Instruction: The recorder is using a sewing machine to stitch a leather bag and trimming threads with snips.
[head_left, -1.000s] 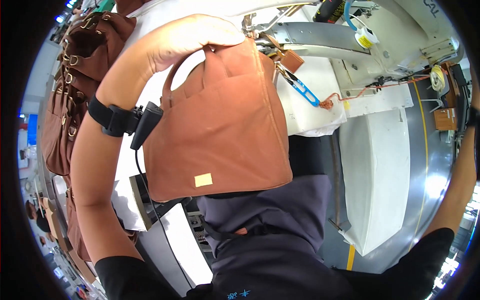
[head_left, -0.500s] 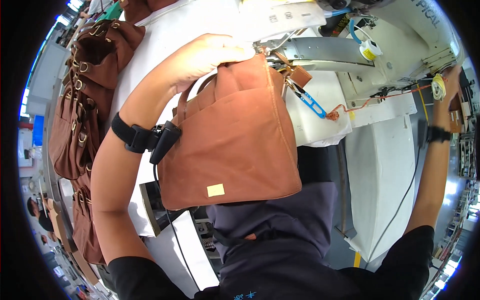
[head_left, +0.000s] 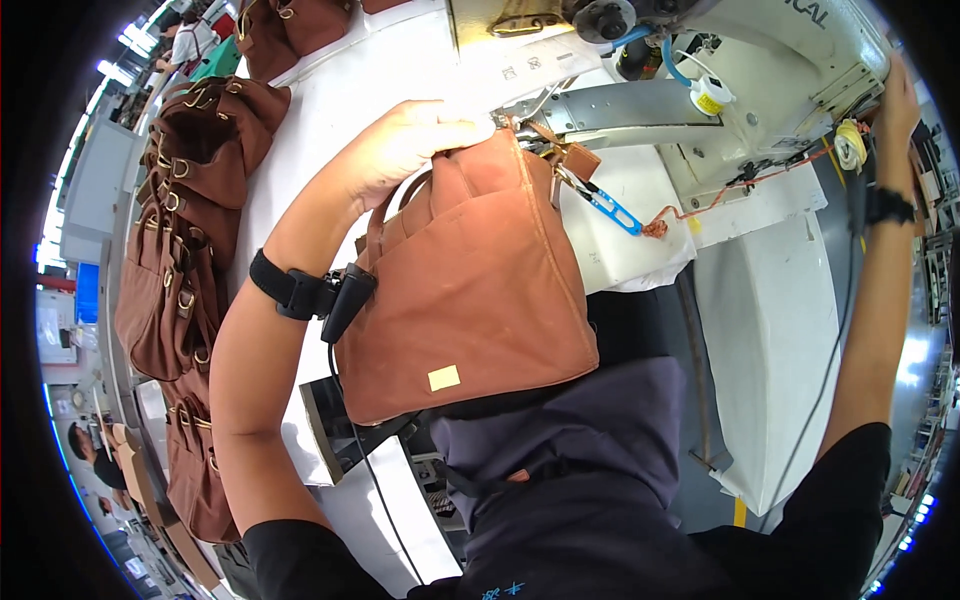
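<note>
Currently, the bag [head_left: 480, 290] is gripped at the sewing machine [head_left: 780, 85] by the left hand [head_left: 410, 145]; right hand [head_left: 899, 105] fingers cannot be judged.

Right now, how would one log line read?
left hand: on top edge, boxy brown handbag | right hand: beside bulky white sewing machine | blue snips: beside handbag
</note>
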